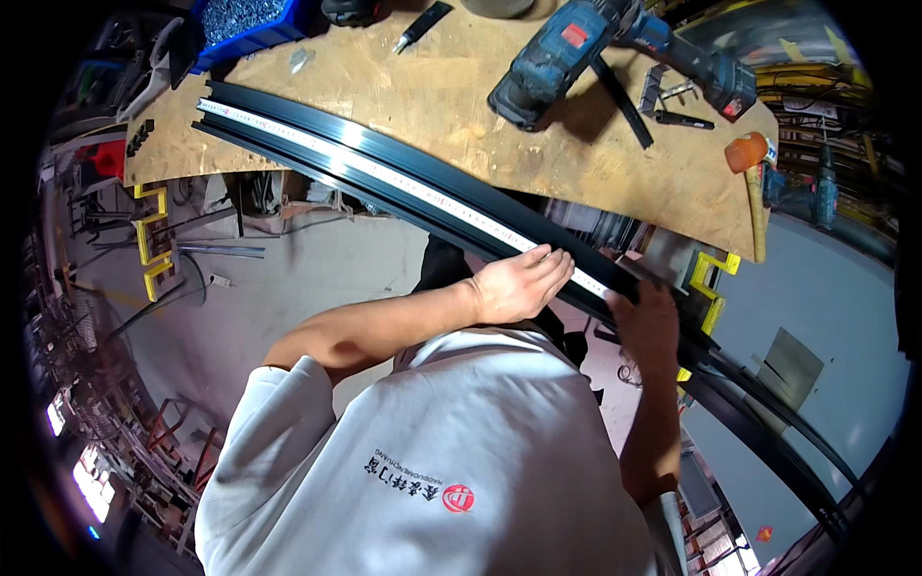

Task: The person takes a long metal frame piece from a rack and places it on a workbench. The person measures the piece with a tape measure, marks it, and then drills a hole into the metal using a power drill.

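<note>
A long black metal profile (451,180) with ridged channels runs slantwise from the workbench's far left toward my lower right. Along its groove lies a white tape-measure blade (442,200), stretched out straight. My left hand (523,285) rests across the profile, its fingers laid over the blade and profile. To its right, my right hand (648,322) is at the near end of the visible blade, its fingers bent and partly in shadow. What sits under those fingers, perhaps the tape's case, is hidden.
On the wooden bench (403,91) lie a blue cordless power tool (562,62), a second one (715,77), an orange-headed mallet (747,152) and a blue bin (230,40) of small metal parts. Yellow zigzag brackets (154,240) stand below the bench edge. The profile reaches past the bench.
</note>
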Tool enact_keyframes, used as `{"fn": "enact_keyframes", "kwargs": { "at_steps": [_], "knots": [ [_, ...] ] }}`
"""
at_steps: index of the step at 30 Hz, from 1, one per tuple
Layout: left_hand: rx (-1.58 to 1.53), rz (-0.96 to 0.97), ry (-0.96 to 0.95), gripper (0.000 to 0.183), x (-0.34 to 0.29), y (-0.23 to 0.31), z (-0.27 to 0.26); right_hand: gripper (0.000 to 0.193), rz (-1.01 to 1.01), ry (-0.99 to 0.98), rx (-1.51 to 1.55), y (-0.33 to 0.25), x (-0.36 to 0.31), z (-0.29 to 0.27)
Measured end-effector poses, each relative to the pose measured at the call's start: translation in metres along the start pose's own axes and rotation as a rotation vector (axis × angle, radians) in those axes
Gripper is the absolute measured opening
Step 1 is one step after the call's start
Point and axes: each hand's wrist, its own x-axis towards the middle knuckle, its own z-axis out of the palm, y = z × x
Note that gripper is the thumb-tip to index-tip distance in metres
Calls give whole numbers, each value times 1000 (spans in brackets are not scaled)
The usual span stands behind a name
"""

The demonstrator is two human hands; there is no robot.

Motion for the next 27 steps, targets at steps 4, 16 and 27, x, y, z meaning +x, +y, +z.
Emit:
{"fn": "enact_keyframes", "kwargs": {
  "at_steps": [4, 16, 27],
  "knots": [
    [19, 50, 26, 55, -1, -2, 0, 38, -159, 85, 80, -51, 18, 5],
    [102, 45, 54, 49, 7, 2, 10, 32, -304, 300, 232, -68, 66, -70],
    [111, 76, 108, 48, 14, 15, 2, 14, -30, 523, 647, 87, 91, -50]
  ]
}}
